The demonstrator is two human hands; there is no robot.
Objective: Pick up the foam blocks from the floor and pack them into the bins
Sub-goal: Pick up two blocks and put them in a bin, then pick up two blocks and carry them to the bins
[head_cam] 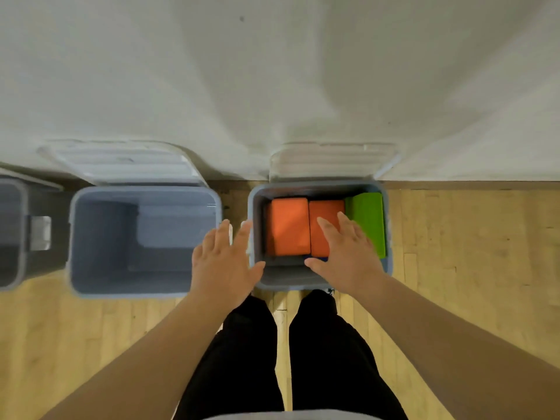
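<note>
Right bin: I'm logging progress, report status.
Left hand, right hand open, empty. Right bin holds two orange foam blocks, one green foam block. Nothing obstructing.

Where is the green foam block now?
In the head view, the green block sits inside the right-hand bin, against its right wall, next to an orange block.

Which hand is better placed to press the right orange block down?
Probably the right hand: it is open above that orange block in the bin; the left hand is beside the bin's left rim.

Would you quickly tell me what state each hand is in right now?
Left hand: open, fingers straight, holding nothing.
Right hand: open, spread over an orange block, holding nothing.
</note>
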